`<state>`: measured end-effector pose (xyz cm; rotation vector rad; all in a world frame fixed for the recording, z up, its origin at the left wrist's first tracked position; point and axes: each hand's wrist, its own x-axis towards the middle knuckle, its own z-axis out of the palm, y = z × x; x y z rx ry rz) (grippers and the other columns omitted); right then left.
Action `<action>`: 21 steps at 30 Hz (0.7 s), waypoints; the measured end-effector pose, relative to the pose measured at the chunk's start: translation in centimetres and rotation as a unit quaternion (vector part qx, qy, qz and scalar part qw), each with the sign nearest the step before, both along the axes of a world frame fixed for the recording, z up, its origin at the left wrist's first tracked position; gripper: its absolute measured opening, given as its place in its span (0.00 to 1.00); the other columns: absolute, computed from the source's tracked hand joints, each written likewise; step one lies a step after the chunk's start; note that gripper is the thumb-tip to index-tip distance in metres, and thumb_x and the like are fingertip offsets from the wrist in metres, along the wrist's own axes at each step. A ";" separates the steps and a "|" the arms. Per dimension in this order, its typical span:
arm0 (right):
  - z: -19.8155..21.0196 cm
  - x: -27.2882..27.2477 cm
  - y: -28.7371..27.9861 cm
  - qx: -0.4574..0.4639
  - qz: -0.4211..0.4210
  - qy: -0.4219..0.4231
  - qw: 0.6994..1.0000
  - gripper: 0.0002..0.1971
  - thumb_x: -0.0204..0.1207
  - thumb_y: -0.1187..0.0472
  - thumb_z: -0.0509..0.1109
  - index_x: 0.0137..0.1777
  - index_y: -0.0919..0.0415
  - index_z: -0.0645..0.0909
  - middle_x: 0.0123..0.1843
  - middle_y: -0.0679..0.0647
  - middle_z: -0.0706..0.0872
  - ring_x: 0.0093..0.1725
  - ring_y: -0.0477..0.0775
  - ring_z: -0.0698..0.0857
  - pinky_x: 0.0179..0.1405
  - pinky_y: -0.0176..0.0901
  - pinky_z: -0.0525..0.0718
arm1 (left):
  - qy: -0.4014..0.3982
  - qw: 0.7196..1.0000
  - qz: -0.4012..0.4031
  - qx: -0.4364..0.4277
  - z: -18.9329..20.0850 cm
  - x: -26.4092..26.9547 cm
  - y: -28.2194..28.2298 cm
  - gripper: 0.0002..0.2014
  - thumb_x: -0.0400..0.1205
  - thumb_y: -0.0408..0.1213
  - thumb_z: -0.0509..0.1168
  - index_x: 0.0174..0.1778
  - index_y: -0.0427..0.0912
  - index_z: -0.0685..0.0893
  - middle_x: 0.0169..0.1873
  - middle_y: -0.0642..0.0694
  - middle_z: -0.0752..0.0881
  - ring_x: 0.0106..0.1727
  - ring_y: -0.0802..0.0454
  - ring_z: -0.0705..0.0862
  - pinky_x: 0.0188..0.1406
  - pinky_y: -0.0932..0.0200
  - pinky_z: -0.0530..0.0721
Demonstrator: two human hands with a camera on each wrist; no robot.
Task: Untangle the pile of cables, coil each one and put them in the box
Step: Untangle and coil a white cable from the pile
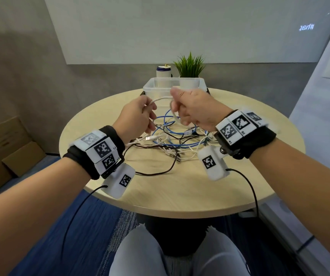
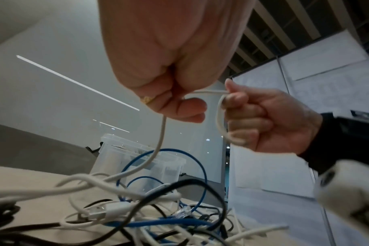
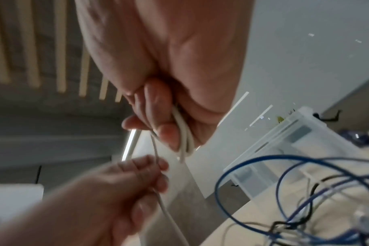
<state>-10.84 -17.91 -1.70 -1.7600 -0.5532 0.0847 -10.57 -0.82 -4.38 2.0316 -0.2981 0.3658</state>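
A tangle of white, blue and black cables (image 1: 172, 138) lies in the middle of the round table (image 1: 200, 188). Both hands are raised above it, holding one white cable (image 1: 161, 100). My left hand (image 1: 140, 116) pinches the strand, which hangs from it down into the pile (image 2: 161, 133). My right hand (image 1: 190, 110) grips a few small loops of the same cable (image 3: 184, 133) in its curled fingers. A short stretch of cable (image 2: 209, 91) spans the gap between the hands. The clear plastic box (image 1: 173, 86) stands just behind the hands.
A small green plant (image 1: 189, 65) and a white bottle (image 1: 163, 73) stand behind the box at the table's far edge. A black cable (image 1: 160, 170) trails from the pile toward the near left. Cardboard (image 1: 10, 148) lies on the floor at left.
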 end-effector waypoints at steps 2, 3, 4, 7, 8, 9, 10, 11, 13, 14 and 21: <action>0.5 0.3 -0.2 0.091 0.005 0.031 0.995 0.23 0.88 0.51 0.52 0.33 0.62 0.73 0.19 0.51 0.75 0.15 0.45 0.68 0.20 0.37 0.68 | 0.026 0.999 -0.014 0.028 -0.4 -0.1 0.0 0.09 0.87 0.28 0.50 0.47 0.37 0.75 0.34 0.44 0.79 0.17 0.61 0.79 0.15 0.69 0.75; 0.8 0.4 -0.3 0.125 0.010 0.043 0.991 0.23 0.88 0.51 0.52 0.33 0.61 0.72 0.23 0.54 0.81 0.16 0.46 0.71 0.20 0.37 0.68 | 0.039 0.998 -0.021 0.048 -0.7 -0.2 -0.1 0.10 0.87 0.28 0.50 0.47 0.37 0.76 0.35 0.44 0.79 0.18 0.59 0.80 0.16 0.68 0.76; 1.0 0.5 -0.4 0.157 0.017 0.057 0.986 0.23 0.88 0.51 0.51 0.34 0.61 0.72 0.30 0.57 0.87 0.18 0.47 0.76 0.22 0.37 0.70 | 0.052 0.996 -0.028 0.069 -0.9 -0.3 -0.1 0.10 0.87 0.28 0.49 0.48 0.37 0.76 0.36 0.44 0.79 0.20 0.57 0.81 0.17 0.68 0.77; 1.5 0.7 -0.5 0.263 0.048 0.103 0.958 0.20 0.88 0.53 0.52 0.36 0.63 0.73 0.49 0.66 0.89 0.38 0.56 0.90 0.32 0.40 0.85 | 0.084 0.987 -0.053 0.128 -1.6 -0.6 -0.6 0.12 0.86 0.26 0.47 0.50 0.37 0.77 0.39 0.42 0.80 0.24 0.51 0.83 0.18 0.66 0.79; 1.5 0.7 -0.5 0.294 0.052 0.108 0.948 0.19 0.88 0.55 0.53 0.38 0.65 0.74 0.52 0.68 0.88 0.45 0.59 0.90 0.39 0.44 0.89 | 0.089 0.984 -0.064 0.139 -1.8 -0.7 -0.8 0.12 0.86 0.26 0.47 0.50 0.37 0.76 0.39 0.41 0.80 0.25 0.50 0.83 0.18 0.66 0.79; 1.5 0.8 -0.5 0.314 0.047 0.104 0.943 0.18 0.88 0.57 0.53 0.40 0.66 0.75 0.55 0.69 0.87 0.50 0.60 0.89 0.47 0.48 0.90 | 0.089 0.983 -0.073 0.146 -1.9 -0.9 -0.9 0.12 0.86 0.26 0.47 0.50 0.38 0.76 0.40 0.41 0.80 0.25 0.49 0.83 0.18 0.66 0.79; 1.4 0.9 -0.4 0.325 0.034 0.098 0.940 0.17 0.88 0.58 0.54 0.42 0.67 0.75 0.56 0.69 0.86 0.54 0.61 0.88 0.54 0.50 0.88 | 0.089 0.981 -0.078 0.151 -1.9 -0.9 -1.0 0.12 0.86 0.26 0.47 0.50 0.39 0.75 0.40 0.41 0.80 0.25 0.50 0.83 0.18 0.66 0.78; 1.3 1.1 -0.3 0.330 0.016 0.090 0.939 0.16 0.87 0.60 0.54 0.43 0.67 0.76 0.56 0.67 0.85 0.57 0.61 0.86 0.59 0.50 0.86 | 0.091 0.980 -0.081 0.156 -1.9 -1.0 -1.1 0.12 0.86 0.27 0.47 0.50 0.40 0.75 0.41 0.42 0.80 0.25 0.50 0.83 0.19 0.67 0.78; 1.0 1.6 -0.2 0.333 -0.014 0.072 0.940 0.14 0.87 0.61 0.54 0.45 0.67 0.77 0.55 0.65 0.83 0.66 0.62 0.82 0.64 0.49 0.81 | 0.098 0.977 -0.092 0.167 -1.8 -1.1 -1.2 0.11 0.85 0.26 0.48 0.49 0.40 0.75 0.42 0.42 0.81 0.24 0.51 0.84 0.19 0.66 0.79; 0.8 1.8 -0.2 0.326 -0.030 0.062 0.943 0.14 0.87 0.62 0.55 0.45 0.66 0.78 0.55 0.64 0.82 0.69 0.61 0.80 0.65 0.48 0.79 | 0.102 0.974 -0.100 0.178 -1.7 -1.1 -1.2 0.11 0.85 0.25 0.48 0.48 0.40 0.75 0.43 0.42 0.81 0.23 0.53 0.84 0.19 0.66 0.79; -0.7 2.3 -0.6 -0.169 -0.193 -0.228 0.939 0.14 0.83 0.61 0.62 0.38 0.65 0.80 0.31 0.52 0.75 0.33 0.46 0.77 0.39 0.33 0.76 | 0.071 0.972 -0.080 0.210 -1.3 -1.3 -0.8 0.09 0.86 0.30 0.52 0.47 0.42 0.76 0.42 0.43 0.84 0.18 0.51 0.79 0.14 0.66 0.74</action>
